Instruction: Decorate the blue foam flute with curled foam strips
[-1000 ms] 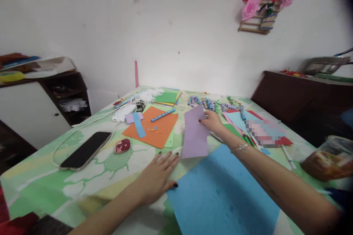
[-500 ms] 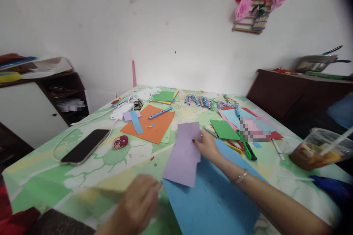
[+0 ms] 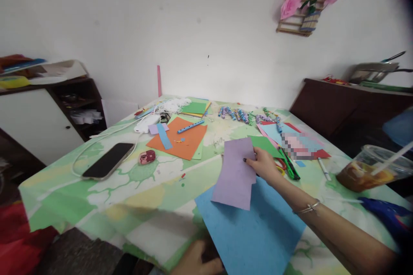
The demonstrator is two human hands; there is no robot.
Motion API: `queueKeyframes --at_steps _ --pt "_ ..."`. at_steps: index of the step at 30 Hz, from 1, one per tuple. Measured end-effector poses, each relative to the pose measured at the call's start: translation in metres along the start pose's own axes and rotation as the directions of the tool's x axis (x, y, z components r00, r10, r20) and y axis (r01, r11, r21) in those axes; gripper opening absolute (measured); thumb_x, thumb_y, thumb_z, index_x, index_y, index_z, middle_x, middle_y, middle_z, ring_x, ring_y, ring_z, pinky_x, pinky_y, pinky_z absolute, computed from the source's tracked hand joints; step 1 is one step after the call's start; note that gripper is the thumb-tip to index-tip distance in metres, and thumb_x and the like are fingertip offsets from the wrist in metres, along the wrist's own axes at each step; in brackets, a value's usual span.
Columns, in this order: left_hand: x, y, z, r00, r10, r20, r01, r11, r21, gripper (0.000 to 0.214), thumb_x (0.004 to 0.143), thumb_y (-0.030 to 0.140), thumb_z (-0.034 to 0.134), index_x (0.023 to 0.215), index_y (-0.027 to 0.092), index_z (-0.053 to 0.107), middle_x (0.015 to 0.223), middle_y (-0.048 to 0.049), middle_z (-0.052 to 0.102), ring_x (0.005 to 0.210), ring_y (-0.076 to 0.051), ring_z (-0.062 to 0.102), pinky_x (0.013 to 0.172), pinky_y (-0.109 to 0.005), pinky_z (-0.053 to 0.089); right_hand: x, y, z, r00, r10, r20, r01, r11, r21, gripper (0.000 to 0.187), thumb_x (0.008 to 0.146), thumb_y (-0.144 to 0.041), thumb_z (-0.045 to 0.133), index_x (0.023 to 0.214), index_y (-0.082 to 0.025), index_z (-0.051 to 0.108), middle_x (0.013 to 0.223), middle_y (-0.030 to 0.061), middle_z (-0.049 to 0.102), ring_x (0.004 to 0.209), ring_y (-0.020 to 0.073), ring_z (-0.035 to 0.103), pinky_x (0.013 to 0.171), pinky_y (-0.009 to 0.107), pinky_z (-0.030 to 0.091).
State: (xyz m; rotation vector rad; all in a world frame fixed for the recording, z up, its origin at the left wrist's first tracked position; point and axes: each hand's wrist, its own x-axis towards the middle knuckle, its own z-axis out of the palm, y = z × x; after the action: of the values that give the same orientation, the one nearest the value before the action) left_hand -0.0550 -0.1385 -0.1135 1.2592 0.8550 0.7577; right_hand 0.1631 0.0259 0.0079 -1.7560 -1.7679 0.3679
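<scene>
My right hand [image 3: 265,165] pinches the right edge of a light purple sheet of paper [image 3: 235,176], holding it up over a blue sheet [image 3: 254,227]. The purple sheet has a notched lower right edge and tilts slightly. At the bottom edge of the view my left hand [image 3: 195,260] is partly cut off, beside the left edge of the blue sheet. Its visible fingers are apart, and nothing shows between them.
Scissors with a red and yellow handle [image 3: 280,166] and a green cutter [image 3: 292,169] lie right of the purple sheet. A plastic cup of brown drink [image 3: 358,176] stands at right. At left lie a phone [image 3: 109,161] and orange paper [image 3: 193,137].
My right hand has shifted right with the purple sheet. My left hand has dropped from beside the blue sheet's upper left corner to the bottom edge of the view. The camera view has shifted slightly.
</scene>
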Motion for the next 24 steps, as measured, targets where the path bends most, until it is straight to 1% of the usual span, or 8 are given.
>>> queueKeyframes --at_steps 3,6,8,10,14,17,21,24 --pt "0.008 0.018 0.008 0.992 -0.119 0.032 0.123 0.941 -0.316 0.047 0.060 0.028 0.069 0.105 0.014 0.063 0.100 -0.0098 0.067 0.094 -0.028 0.060 0.084 -0.039 0.045 -0.014 -0.024 0.034 0.998 -0.063 0.022 0.063 0.998 0.015 0.009 0.069 -0.012 0.057 0.077 -0.017 0.055 0.072 0.0033 0.062 0.066 0.0175 0.056 0.057 0.025 0.034" --pt "0.010 0.019 0.009 0.974 -0.211 0.082 0.221 0.805 -0.550 0.048 0.047 0.008 0.056 0.094 0.016 0.063 0.087 -0.0052 0.066 0.082 -0.023 0.061 0.067 -0.031 0.048 -0.025 -0.060 0.071 0.993 -0.116 0.029 0.114 0.992 0.059 0.010 0.070 -0.012 0.054 0.076 -0.019 0.052 0.069 0.0018 0.060 0.066 0.0169 0.055 0.056 0.024 0.034" --pt "0.009 0.015 0.008 0.971 -0.217 0.099 0.229 0.730 -0.644 0.049 0.042 0.008 0.050 0.089 0.017 0.063 0.080 -0.0033 0.065 0.077 -0.022 0.060 0.063 -0.030 0.048 -0.028 -0.084 0.089 0.991 -0.132 0.020 0.129 0.986 0.103 0.009 0.072 -0.013 0.053 0.077 -0.019 0.050 0.069 0.0018 0.060 0.066 0.0170 0.056 0.056 0.024 0.035" --pt "0.010 0.014 0.008 0.970 -0.226 0.089 0.224 0.692 -0.686 0.044 0.046 0.015 0.053 0.089 0.017 0.062 0.082 -0.0048 0.065 0.077 -0.023 0.060 0.061 -0.033 0.050 -0.027 -0.104 0.101 0.991 -0.130 0.010 0.127 0.980 0.154 0.007 0.074 -0.017 0.053 0.078 -0.020 0.048 0.068 0.0015 0.060 0.065 0.0169 0.057 0.055 0.024 0.037" --pt "0.015 0.014 0.013 0.954 -0.298 -0.043 0.224 0.799 -0.557 0.046 0.065 0.041 0.066 0.098 0.012 0.058 0.080 -0.0098 0.066 0.067 -0.022 0.061 0.052 -0.029 0.047 -0.002 -0.127 0.104 0.996 -0.089 -0.032 0.094 0.967 0.237 0.010 0.080 -0.023 0.050 0.090 -0.020 0.048 0.082 0.0032 0.064 0.071 0.0166 0.061 0.057 0.024 0.043" --pt "0.019 0.012 0.018 0.956 -0.264 -0.124 0.195 0.894 -0.403 0.060 0.063 0.054 0.070 0.099 0.008 0.057 0.075 -0.0118 0.066 0.059 -0.020 0.060 0.046 -0.026 0.044 0.031 -0.128 0.098 0.996 -0.028 -0.080 0.047 0.969 0.244 0.015 0.084 -0.022 0.046 0.099 -0.018 0.048 0.093 0.0070 0.064 0.079 0.0181 0.062 0.063 0.026 0.047" --pt "0.018 0.009 0.024 0.963 -0.187 -0.196 0.112 0.934 -0.340 0.070 0.057 0.062 0.071 0.099 0.009 0.057 0.085 -0.0144 0.067 0.067 -0.023 0.063 0.047 -0.026 0.046 0.068 -0.117 0.089 0.993 0.041 -0.108 -0.014 0.972 0.234 0.023 0.088 -0.026 0.052 0.107 -0.014 0.053 0.102 0.0084 0.061 0.087 0.0189 0.061 0.071 0.032 0.051" --pt "0.013 0.013 0.026 0.957 -0.131 -0.259 0.051 0.954 -0.294 0.071 0.058 0.063 0.071 0.103 0.011 0.055 0.092 -0.0139 0.066 0.070 -0.023 0.064 0.047 -0.026 0.048 0.084 -0.105 0.083 0.996 0.002 -0.091 0.019 0.973 0.231 0.030 0.090 -0.032 0.053 0.115 -0.015 0.053 0.112 0.0078 0.058 0.093 0.0187 0.059 0.078 0.039 0.051"
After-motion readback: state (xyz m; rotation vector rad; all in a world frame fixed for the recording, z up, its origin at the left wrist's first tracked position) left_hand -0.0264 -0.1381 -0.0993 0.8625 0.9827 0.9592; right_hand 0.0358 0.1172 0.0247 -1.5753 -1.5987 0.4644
